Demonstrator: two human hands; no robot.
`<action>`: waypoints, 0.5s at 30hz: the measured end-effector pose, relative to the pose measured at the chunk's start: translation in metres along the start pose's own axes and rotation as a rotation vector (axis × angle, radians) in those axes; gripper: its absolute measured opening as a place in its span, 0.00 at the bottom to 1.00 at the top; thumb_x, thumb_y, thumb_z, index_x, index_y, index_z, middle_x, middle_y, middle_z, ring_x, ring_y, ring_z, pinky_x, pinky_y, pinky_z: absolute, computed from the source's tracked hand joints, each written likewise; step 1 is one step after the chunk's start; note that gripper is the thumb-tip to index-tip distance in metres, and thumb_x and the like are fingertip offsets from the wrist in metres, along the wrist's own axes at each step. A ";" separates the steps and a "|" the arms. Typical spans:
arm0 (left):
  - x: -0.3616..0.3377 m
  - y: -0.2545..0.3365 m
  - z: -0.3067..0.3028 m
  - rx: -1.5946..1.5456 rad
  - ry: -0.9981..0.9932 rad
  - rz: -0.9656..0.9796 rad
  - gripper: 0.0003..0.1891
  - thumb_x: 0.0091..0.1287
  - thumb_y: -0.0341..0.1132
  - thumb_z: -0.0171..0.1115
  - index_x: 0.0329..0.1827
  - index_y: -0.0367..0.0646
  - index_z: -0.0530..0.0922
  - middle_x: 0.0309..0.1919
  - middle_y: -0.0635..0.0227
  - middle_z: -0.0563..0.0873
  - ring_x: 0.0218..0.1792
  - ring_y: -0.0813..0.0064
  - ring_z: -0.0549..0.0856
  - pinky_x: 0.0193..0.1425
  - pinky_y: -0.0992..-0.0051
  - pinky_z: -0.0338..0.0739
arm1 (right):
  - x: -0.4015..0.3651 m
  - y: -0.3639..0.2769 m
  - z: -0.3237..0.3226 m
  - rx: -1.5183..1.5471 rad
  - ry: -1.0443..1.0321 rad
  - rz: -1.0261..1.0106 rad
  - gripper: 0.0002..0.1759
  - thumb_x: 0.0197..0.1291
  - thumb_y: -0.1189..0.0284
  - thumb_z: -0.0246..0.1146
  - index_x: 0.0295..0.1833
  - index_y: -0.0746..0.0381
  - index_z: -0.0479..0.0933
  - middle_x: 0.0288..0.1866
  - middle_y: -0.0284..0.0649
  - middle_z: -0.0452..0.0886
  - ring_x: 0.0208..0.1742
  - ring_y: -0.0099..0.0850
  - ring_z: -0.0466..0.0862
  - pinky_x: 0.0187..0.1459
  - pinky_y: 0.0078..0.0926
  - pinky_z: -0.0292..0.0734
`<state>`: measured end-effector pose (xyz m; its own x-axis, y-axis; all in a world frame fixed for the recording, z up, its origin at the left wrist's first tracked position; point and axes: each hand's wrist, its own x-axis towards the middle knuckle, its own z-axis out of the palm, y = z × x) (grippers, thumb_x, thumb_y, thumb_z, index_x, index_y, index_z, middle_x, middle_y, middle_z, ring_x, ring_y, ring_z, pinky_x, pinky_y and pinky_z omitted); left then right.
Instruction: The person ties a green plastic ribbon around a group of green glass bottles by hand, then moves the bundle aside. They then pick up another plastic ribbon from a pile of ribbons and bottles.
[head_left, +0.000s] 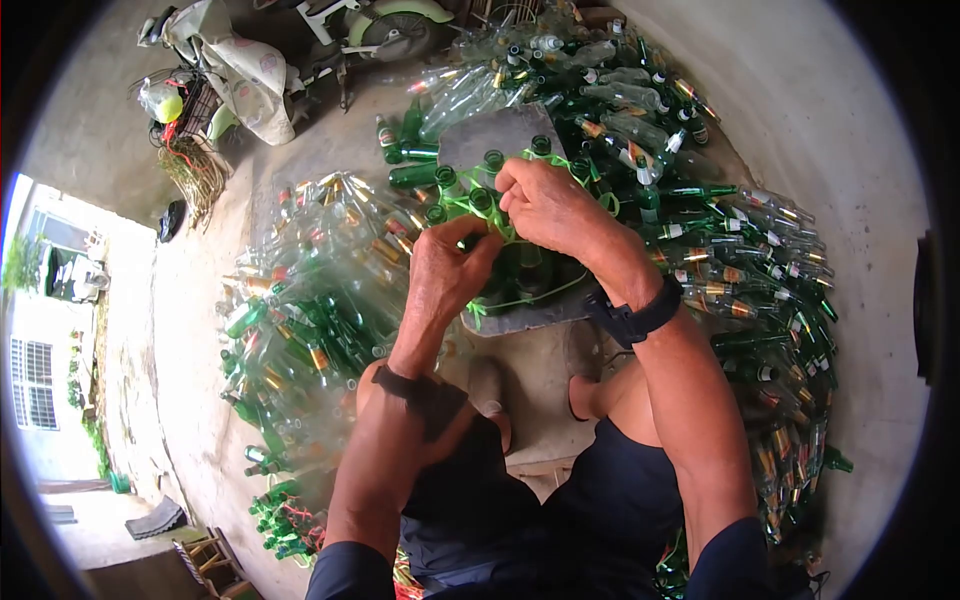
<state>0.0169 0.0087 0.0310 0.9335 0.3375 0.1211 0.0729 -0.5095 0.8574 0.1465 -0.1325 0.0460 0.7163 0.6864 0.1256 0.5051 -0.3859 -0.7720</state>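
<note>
A bundle of green glass bottles stands upright on a dark board in front of me. Bright green plastic twine runs around the bottles and between their necks. My left hand is closed in a pinch at the near left of the bundle, with twine at its fingertips. Over the bottle tops, my right hand has its fingers curled together on the twine. The fingers partly hide the strand, and several bottles lie behind my hands.
Clear and green bottles lie in a heap on the left and a larger pile on the right, both close to the board. My feet are just below the board. A motorbike and a loaded basket stand at the back left.
</note>
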 end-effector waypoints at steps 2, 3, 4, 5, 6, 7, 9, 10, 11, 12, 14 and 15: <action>0.000 0.001 0.000 0.010 -0.001 -0.005 0.09 0.68 0.32 0.69 0.40 0.32 0.87 0.24 0.72 0.85 0.29 0.87 0.78 0.34 0.76 0.73 | 0.000 -0.002 0.003 0.017 0.016 -0.057 0.14 0.60 0.85 0.56 0.52 0.70 0.78 0.40 0.51 0.89 0.42 0.39 0.91 0.46 0.38 0.85; 0.000 0.001 0.000 0.002 0.004 -0.006 0.09 0.68 0.32 0.69 0.40 0.32 0.87 0.24 0.72 0.85 0.29 0.87 0.78 0.34 0.76 0.74 | 0.001 -0.001 0.006 0.018 0.015 -0.057 0.14 0.60 0.85 0.56 0.52 0.70 0.78 0.40 0.51 0.89 0.42 0.39 0.91 0.46 0.38 0.85; -0.001 0.001 0.000 -0.005 0.008 -0.006 0.09 0.69 0.32 0.69 0.40 0.33 0.87 0.24 0.73 0.85 0.29 0.87 0.78 0.34 0.76 0.74 | 0.002 0.000 0.009 0.020 0.014 -0.068 0.14 0.61 0.85 0.56 0.52 0.70 0.77 0.40 0.51 0.89 0.43 0.42 0.91 0.46 0.39 0.84; -0.001 0.000 0.000 -0.005 0.008 -0.007 0.09 0.69 0.32 0.69 0.40 0.33 0.87 0.24 0.73 0.85 0.29 0.87 0.78 0.34 0.76 0.74 | 0.002 0.002 0.011 0.021 0.014 -0.079 0.15 0.61 0.84 0.56 0.53 0.69 0.76 0.40 0.52 0.89 0.43 0.44 0.90 0.46 0.41 0.84; 0.000 -0.001 0.000 0.002 0.008 0.016 0.09 0.69 0.33 0.69 0.41 0.33 0.87 0.24 0.73 0.85 0.30 0.87 0.79 0.35 0.76 0.74 | 0.002 0.003 0.012 0.020 0.014 -0.078 0.15 0.61 0.84 0.56 0.53 0.69 0.76 0.40 0.52 0.89 0.43 0.44 0.90 0.46 0.41 0.84; 0.000 -0.001 0.000 0.009 0.008 0.040 0.09 0.69 0.33 0.69 0.41 0.33 0.88 0.24 0.73 0.85 0.30 0.87 0.79 0.35 0.76 0.74 | 0.001 0.003 0.012 -0.020 0.043 -0.100 0.15 0.60 0.84 0.56 0.53 0.69 0.76 0.40 0.53 0.88 0.43 0.46 0.90 0.47 0.42 0.84; 0.000 -0.002 0.000 0.010 0.002 0.022 0.10 0.69 0.33 0.70 0.42 0.33 0.88 0.25 0.72 0.86 0.30 0.86 0.79 0.35 0.75 0.75 | 0.001 0.003 0.012 -0.061 0.073 -0.122 0.15 0.60 0.84 0.56 0.53 0.69 0.75 0.40 0.53 0.88 0.44 0.48 0.90 0.47 0.43 0.84; -0.001 -0.002 0.000 0.012 -0.005 0.004 0.10 0.69 0.34 0.70 0.43 0.33 0.88 0.27 0.72 0.87 0.31 0.86 0.80 0.36 0.75 0.75 | 0.000 0.002 0.011 -0.049 0.066 -0.104 0.15 0.60 0.84 0.56 0.52 0.70 0.75 0.40 0.54 0.88 0.44 0.50 0.89 0.48 0.44 0.83; -0.001 -0.003 0.000 0.012 -0.004 0.003 0.10 0.69 0.34 0.70 0.43 0.33 0.88 0.27 0.72 0.87 0.31 0.86 0.80 0.36 0.75 0.75 | 0.000 0.001 0.011 -0.037 0.060 -0.086 0.15 0.59 0.84 0.55 0.52 0.70 0.75 0.40 0.55 0.88 0.44 0.51 0.89 0.48 0.45 0.83; -0.001 -0.003 0.000 0.023 0.005 0.000 0.10 0.69 0.34 0.70 0.44 0.34 0.88 0.28 0.71 0.87 0.31 0.86 0.80 0.36 0.75 0.75 | 0.000 0.000 0.011 -0.037 0.059 -0.086 0.15 0.59 0.84 0.55 0.52 0.70 0.75 0.40 0.55 0.88 0.44 0.51 0.89 0.48 0.45 0.83; -0.002 -0.003 0.001 0.033 0.013 -0.002 0.10 0.69 0.34 0.70 0.44 0.34 0.88 0.29 0.70 0.87 0.32 0.85 0.80 0.36 0.74 0.76 | 0.000 -0.001 0.011 -0.013 0.060 -0.062 0.14 0.59 0.84 0.55 0.52 0.70 0.75 0.41 0.55 0.88 0.44 0.50 0.89 0.48 0.44 0.83; -0.002 -0.004 0.000 0.059 0.018 0.018 0.11 0.70 0.34 0.70 0.45 0.34 0.88 0.29 0.69 0.87 0.32 0.85 0.81 0.36 0.74 0.76 | 0.001 0.000 0.012 -0.015 0.060 -0.061 0.14 0.59 0.84 0.55 0.52 0.70 0.75 0.41 0.55 0.88 0.44 0.50 0.89 0.48 0.44 0.83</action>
<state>0.0152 0.0097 0.0273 0.9285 0.3416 0.1457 0.0771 -0.5611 0.8242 0.1416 -0.1243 0.0383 0.7112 0.6710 0.2096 0.5554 -0.3536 -0.7526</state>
